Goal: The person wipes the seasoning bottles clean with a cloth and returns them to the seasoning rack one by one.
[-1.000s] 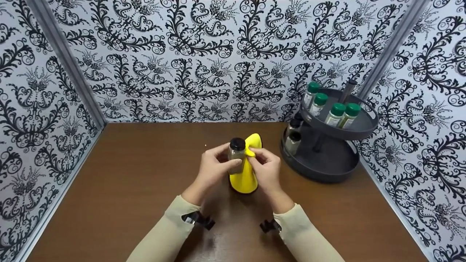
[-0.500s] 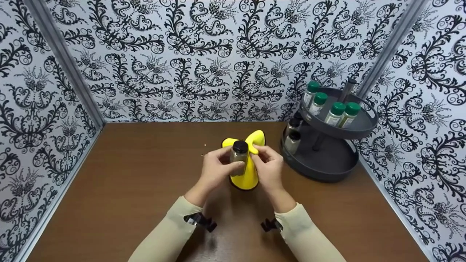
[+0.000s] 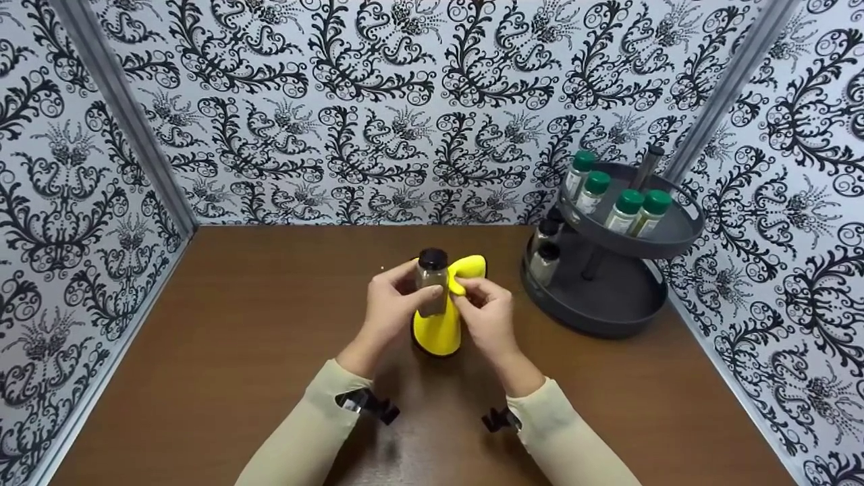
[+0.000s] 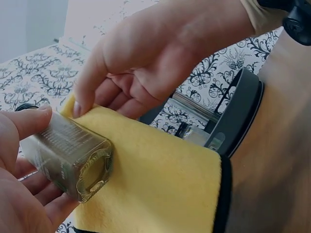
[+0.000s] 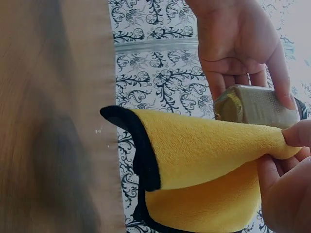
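My left hand [image 3: 390, 305] grips a square glass spice jar [image 3: 433, 282] with a black cap, held upright over the table. In the left wrist view the jar [image 4: 73, 150] shows its printed side and its base, thumb on one face and fingers behind. Pinched between the thumb and fingers of my right hand [image 3: 489, 317] is a yellow cloth [image 3: 439, 335] with black edging. The cloth hangs in folds right beside the jar. In the right wrist view the cloth [image 5: 204, 145] droops from the pinch and overlaps part of the jar's side.
A dark two-tier round stand [image 3: 607, 317] occupies the right rear of the brown table [image 3: 270, 324]. Several green-capped jars [image 3: 624, 210] fill part of its upper tier; black-capped jars [image 3: 544, 263] stand on the lower one. Patterned walls [image 3: 378, 135] enclose the table behind and at both sides.
Both hands have shifted slightly, first right, then back left, with the jar and cloth. The cloth's folds have swung and changed shape. Both grips stay the same.
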`<control>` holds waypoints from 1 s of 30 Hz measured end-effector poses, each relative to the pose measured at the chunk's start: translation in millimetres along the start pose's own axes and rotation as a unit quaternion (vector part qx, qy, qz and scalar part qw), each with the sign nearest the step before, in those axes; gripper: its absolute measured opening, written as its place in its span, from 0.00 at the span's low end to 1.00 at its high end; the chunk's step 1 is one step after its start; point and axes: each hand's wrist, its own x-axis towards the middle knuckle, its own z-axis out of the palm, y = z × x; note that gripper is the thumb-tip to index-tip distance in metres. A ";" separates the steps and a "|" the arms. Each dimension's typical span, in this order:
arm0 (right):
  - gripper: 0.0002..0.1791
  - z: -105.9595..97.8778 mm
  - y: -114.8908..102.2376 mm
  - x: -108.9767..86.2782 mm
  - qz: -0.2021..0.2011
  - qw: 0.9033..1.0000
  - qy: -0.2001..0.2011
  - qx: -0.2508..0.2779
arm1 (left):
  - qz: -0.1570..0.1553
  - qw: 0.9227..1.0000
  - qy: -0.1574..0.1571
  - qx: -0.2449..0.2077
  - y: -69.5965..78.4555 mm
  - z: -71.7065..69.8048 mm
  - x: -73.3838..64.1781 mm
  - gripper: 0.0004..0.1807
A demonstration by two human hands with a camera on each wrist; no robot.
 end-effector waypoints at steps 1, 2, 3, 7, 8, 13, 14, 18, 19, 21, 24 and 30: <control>0.11 0.8 0.4 -0.6 0.003 1.000 -0.005 0.000 | -0.001 1.000 0.005 -0.003 0.8 -1.1 0.4 0.26; 0.11 1.6 0.6 -1.2 0.007 1.000 -0.010 -0.001 | -0.001 1.000 0.008 -0.007 1.7 -2.3 0.7 0.26; 0.12 2.6 1.0 -1.8 0.011 1.000 -0.015 -0.002 | -0.002 1.000 0.013 -0.011 2.9 -3.4 1.2 0.26; 0.11 6.5 3.2 -3.0 0.018 0.999 -0.030 -0.010 | -0.005 0.998 0.034 -0.046 8.4 -6.2 3.4 0.26; 0.11 7.2 3.9 -3.2 0.020 0.999 -0.033 -0.014 | -0.006 0.998 0.040 -0.056 10.0 -6.5 3.7 0.26; 0.10 8.8 4.4 -4.8 0.027 0.999 -0.038 -0.018 | -0.008 0.995 0.062 -0.075 13.5 -6.1 4.2 0.27; 0.10 9.1 4.1 -4.7 0.026 0.999 -0.037 -0.019 | -0.007 0.995 0.063 -0.076 13.5 -5.8 4.0 0.27; 0.10 8.9 2.2 -5.5 0.021 0.999 -0.035 -0.026 | 0.001 0.994 0.070 -0.085 13.7 -2.8 2.4 0.27; 0.10 8.9 1.9 -5.8 0.020 0.999 -0.036 -0.027 | 0.003 0.993 0.075 -0.087 13.6 -2.3 1.9 0.27; 0.10 8.9 1.8 -6.1 0.022 0.999 -0.039 -0.027 | 0.005 0.992 0.085 -0.088 13.1 -1.5 0.8 0.26; 0.10 8.1 2.4 -6.1 0.023 0.999 -0.037 -0.025 | 0.000 0.992 0.085 -0.096 11.5 -0.3 -0.3 0.26; 0.10 2.2 2.1 -2.9 0.008 1.000 -0.013 -0.018 | 0.011 0.998 0.045 -0.052 2.8 4.8 -3.1 0.27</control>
